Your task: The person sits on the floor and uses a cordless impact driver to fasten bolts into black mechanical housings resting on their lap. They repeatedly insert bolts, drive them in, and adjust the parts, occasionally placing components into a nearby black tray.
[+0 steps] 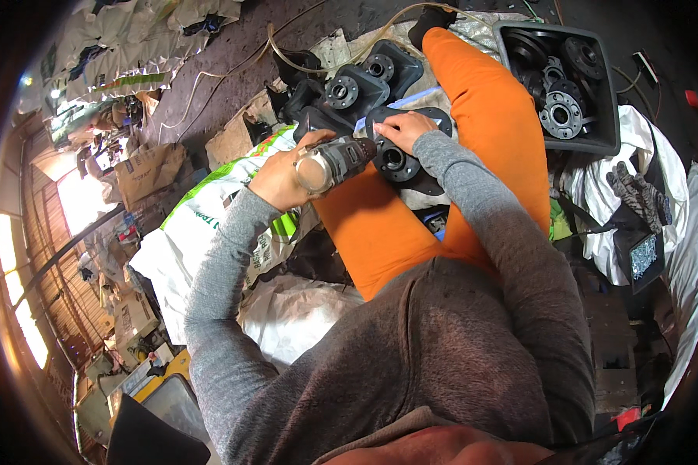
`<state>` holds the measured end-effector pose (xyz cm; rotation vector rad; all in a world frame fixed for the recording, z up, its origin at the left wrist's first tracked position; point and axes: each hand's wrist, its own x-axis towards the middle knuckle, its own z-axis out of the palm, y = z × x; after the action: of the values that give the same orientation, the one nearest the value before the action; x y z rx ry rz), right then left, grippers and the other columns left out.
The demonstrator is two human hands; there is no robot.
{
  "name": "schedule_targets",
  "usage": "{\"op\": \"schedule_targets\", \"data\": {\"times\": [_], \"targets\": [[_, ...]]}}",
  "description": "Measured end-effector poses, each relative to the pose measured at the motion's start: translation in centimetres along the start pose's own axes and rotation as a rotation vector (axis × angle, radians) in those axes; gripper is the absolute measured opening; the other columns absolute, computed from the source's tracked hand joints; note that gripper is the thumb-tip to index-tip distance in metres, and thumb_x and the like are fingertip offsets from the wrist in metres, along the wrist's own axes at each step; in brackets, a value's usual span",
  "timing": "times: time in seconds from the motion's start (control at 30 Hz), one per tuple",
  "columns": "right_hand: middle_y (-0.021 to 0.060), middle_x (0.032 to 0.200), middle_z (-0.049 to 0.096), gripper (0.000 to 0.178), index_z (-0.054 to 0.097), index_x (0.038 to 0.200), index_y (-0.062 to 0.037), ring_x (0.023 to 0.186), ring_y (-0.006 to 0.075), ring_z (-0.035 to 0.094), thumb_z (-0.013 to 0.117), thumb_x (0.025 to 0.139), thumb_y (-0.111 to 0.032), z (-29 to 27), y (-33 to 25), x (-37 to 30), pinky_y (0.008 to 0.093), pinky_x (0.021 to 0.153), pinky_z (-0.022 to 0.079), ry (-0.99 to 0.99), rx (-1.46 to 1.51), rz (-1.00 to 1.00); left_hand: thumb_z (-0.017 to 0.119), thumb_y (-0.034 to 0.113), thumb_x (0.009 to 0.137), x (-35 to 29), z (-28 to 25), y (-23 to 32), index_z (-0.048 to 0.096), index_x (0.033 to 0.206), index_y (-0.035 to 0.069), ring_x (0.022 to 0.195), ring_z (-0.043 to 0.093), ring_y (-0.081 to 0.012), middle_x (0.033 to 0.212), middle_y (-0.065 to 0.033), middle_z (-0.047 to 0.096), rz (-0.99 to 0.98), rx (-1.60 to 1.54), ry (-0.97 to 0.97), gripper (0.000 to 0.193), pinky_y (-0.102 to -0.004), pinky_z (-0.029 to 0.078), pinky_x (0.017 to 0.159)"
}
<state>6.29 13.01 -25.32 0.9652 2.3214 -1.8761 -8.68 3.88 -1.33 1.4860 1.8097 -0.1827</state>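
My left hand (pixel 285 172) is wrapped round a grey cordless power drill (pixel 326 167). The drill's dark chuck points right, close to a black rubber-like part with a round metal hub (pixel 394 161) in its middle. That part sits between my thighs, and my right hand (pixel 406 132) grips its upper side. Whether the drill's tip touches it, I cannot tell. Just beyond lie more black parts with round flanged hubs (pixel 341 91), in a loose group.
A dark plastic crate (pixel 614 132) of metal hubs stands beyond my right leg. Nearby are grey patterned gloves (pixel 632 194) and a black tray of small fasteners (pixel 644 257). White sacks (pixel 182 252) lie at left; a pale hose (pixel 287 58) crosses the floor.
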Motion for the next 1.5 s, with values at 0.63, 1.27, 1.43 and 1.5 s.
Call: {"op": "schedule_targets", "data": {"times": [0.63, 1.27, 1.43, 1.5], "targets": [[0.0091, 0.090, 0.061, 0.012, 0.059, 0.097, -0.0110, 0.089, 0.0315, 0.062, 0.060, 0.089, -0.021, -0.7, 0.5, 0.9, 0.0423, 0.075, 0.049, -0.016, -0.323, -0.538, 0.075, 0.014, 0.073, -1.8, 1.9, 0.5, 0.052, 0.128, 0.004, 0.107, 0.063, -0.0312, 0.122, -0.0135, 0.061, -0.068, -0.173, 0.073, 0.060, -0.0349, 0.049, 0.092], [0.0081, 0.100, 0.071, 0.038, 0.068, 0.106, -0.0157, 0.096, 0.0284, 0.066, 0.056, 0.091, -0.048, 0.0, 0.2, 0.3, 0.0390, 0.086, 0.050, -0.008, 0.066, -0.072, 0.072, 0.014, 0.074, -1.1, 1.4, -0.8, 0.059, 0.118, 0.002, 0.085, 0.066, -0.0286, 0.097, -0.0153, 0.068, -0.070, -0.068, 0.025, 0.047, -0.0342, 0.052, 0.081], [0.0097, 0.097, 0.071, 0.038, 0.070, 0.101, -0.0147, 0.094, 0.0303, 0.066, 0.055, 0.091, -0.049, -0.2, 0.1, 0.0, 0.0414, 0.084, 0.050, 0.012, 0.083, -0.075, 0.071, 0.014, 0.072, -0.8, 1.0, -1.7, 0.057, 0.122, 0.003, 0.086, 0.066, -0.0317, 0.100, -0.0172, 0.068, -0.115, 0.045, -0.071, 0.053, -0.0358, 0.052, 0.082], [0.0099, 0.096, 0.071, 0.038, 0.070, 0.100, -0.0145, 0.094, 0.0309, 0.065, 0.055, 0.091, -0.048, -0.3, 0.0, -0.1, 0.0421, 0.084, 0.050, 0.026, 0.073, -0.075, 0.071, 0.014, 0.072, -0.6, 1.0, -1.3, 0.057, 0.122, 0.003, 0.086, 0.066, -0.0321, 0.099, -0.0172, 0.068, -0.082, 0.051, -0.036, 0.053, -0.0363, 0.052, 0.082]]}}
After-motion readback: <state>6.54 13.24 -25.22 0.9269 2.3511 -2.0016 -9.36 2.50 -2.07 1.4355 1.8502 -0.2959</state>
